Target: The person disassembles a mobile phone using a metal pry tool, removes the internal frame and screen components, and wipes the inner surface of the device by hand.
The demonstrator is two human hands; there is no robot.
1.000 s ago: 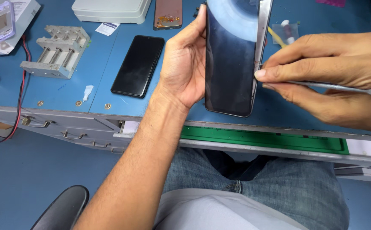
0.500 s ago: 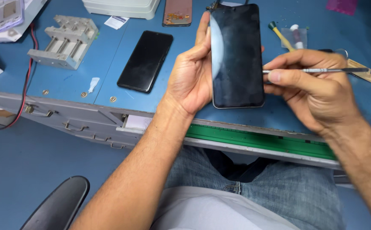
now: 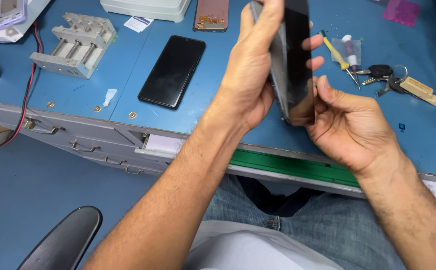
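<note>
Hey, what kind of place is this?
Likely a phone repair bench. The left hand holds a phone on edge over a blue worktable; a second phone, a metal clamp jig and small screwdrivers lie there.

I hold a dark phone screen edge-on between my hands, left hand wrapped behind it, right hand at its lower edge. A second black screen lies flat on the blue counter. A small white label (blue print) and a clear plastic packet lie farther back.
</note>
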